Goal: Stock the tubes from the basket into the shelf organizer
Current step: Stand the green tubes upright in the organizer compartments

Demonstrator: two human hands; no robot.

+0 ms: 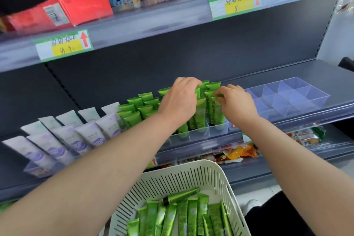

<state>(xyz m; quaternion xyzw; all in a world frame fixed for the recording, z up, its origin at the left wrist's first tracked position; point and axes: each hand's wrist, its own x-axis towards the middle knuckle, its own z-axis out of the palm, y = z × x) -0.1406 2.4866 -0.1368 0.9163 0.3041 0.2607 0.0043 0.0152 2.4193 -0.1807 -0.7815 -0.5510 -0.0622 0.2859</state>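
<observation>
A cream slotted basket (193,178) at the bottom holds several green tubes (182,218) lying flat. On the middle shelf a clear organizer (199,135) holds several green tubes (138,107) standing upright. My left hand (178,99) reaches over the upright tubes, fingers curled on the tops of tubes in the back rows. My right hand (234,102) pinches the top of a green tube (215,111) standing at the organizer's right end.
A second clear organizer (291,97) with bare compartments sits to the right on the same shelf. White and purple tubes (76,134) stand at the left. Boxes and jars line the shelf above; snack packets (239,152) lie on the shelf below.
</observation>
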